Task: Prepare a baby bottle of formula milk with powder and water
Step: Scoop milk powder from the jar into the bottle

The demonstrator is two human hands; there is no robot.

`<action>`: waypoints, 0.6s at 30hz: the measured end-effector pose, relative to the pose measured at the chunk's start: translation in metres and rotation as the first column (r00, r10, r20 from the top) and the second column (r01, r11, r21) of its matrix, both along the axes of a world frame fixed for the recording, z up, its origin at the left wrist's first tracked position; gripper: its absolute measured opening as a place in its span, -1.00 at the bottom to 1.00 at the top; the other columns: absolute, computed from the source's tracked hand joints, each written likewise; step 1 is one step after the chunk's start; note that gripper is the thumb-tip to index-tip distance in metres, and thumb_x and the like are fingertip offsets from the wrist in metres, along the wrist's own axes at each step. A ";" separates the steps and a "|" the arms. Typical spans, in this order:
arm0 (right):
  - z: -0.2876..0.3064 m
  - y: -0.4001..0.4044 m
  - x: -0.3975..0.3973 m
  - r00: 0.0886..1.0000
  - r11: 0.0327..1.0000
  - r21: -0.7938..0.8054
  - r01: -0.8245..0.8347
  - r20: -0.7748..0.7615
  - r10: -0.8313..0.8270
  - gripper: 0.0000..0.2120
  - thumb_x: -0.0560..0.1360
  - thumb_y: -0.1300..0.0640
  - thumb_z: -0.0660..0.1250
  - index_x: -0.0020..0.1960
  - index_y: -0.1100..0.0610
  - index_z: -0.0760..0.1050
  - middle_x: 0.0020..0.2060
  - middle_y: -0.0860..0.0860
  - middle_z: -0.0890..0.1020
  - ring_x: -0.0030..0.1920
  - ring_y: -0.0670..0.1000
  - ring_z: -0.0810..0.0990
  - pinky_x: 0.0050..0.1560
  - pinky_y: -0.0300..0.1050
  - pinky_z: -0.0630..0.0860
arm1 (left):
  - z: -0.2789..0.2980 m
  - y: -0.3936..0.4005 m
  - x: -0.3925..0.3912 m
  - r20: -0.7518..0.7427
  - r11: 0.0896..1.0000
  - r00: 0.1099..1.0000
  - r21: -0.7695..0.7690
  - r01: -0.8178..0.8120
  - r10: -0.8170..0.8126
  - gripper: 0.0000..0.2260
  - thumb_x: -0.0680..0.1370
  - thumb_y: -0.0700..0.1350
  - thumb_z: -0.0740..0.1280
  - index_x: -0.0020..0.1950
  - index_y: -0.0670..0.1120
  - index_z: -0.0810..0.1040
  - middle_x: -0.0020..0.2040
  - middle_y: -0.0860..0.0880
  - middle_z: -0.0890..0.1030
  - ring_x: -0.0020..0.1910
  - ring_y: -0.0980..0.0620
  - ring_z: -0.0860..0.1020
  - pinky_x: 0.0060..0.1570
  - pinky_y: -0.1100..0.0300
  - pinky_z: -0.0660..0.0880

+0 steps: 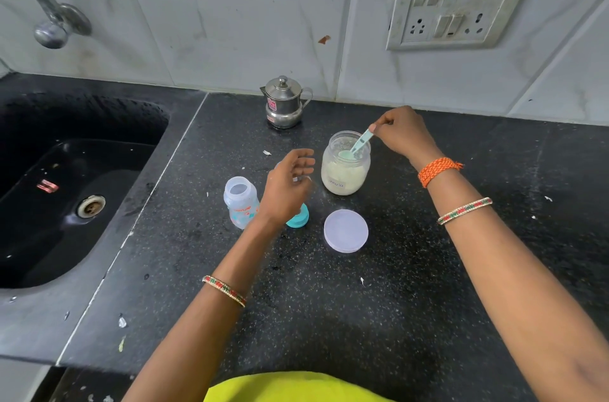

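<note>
A black speckled stone counter (379, 302) with a black sink (66, 190) set into its left side. A curved metal tap (49, 19) sticks out from the grey marbled tile wall (230, 16). A grubby switch-and-socket plate (461, 2) is mounted on the wall at right.

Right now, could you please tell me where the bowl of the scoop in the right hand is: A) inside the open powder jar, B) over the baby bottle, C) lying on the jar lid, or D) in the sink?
A: the right hand pinches the scoop by its handle, with the bowl down inside the open powder jar.
</note>
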State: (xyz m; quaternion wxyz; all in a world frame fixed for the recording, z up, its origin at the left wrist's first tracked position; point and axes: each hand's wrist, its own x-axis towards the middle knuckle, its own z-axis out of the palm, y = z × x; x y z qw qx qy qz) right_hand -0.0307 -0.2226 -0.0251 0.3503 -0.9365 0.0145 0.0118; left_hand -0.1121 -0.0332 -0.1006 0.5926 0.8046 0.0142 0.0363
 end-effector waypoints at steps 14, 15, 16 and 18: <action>0.017 0.008 -0.018 0.978 0.897 0.404 0.179 0.027 -0.207 -0.78 0.47 0.17 0.35 -0.11 0.36 0.60 -0.23 0.15 0.54 -0.14 0.03 0.44 -0.10 -0.12 0.33 | 0.023 0.024 -0.024 0.194 0.985 0.969 -0.101 -0.137 0.155 -0.63 0.46 -0.43 0.16 0.13 -0.10 0.54 0.07 -0.02 0.61 0.06 0.07 0.59 0.00 0.29 0.54; 0.018 0.014 -0.022 0.980 0.889 0.426 0.170 0.024 -0.199 -0.76 0.47 0.18 0.35 -0.06 0.37 0.61 -0.18 0.21 0.58 -0.13 0.02 0.44 -0.07 -0.12 0.34 | 0.026 0.029 -0.027 0.219 0.976 0.954 -0.120 -0.182 0.205 -0.64 0.45 -0.44 0.15 0.10 -0.11 0.55 0.03 -0.01 0.62 0.03 0.07 0.60 0.00 0.28 0.55; 0.018 0.022 -0.024 0.982 0.884 0.441 0.155 0.028 -0.186 -0.78 0.47 0.18 0.35 -0.05 0.35 0.62 -0.13 0.25 0.61 -0.12 0.02 0.46 -0.03 -0.10 0.38 | 0.028 0.034 -0.031 0.243 0.963 0.935 -0.145 -0.227 0.257 -0.65 0.45 -0.44 0.15 0.07 -0.12 0.56 -0.01 -0.01 0.63 0.00 0.07 0.60 0.01 0.24 0.56; 0.018 0.039 -0.029 0.988 0.886 0.447 0.121 0.029 -0.150 -0.86 0.46 0.16 0.35 -0.16 0.21 0.64 -0.19 0.15 0.62 -0.11 0.03 0.49 0.17 0.05 0.43 | 0.032 0.048 -0.039 0.276 0.935 0.896 -0.181 -0.306 0.347 -0.67 0.44 -0.44 0.16 0.03 -0.12 0.57 -0.04 0.02 0.63 -0.02 0.11 0.60 0.03 0.14 0.57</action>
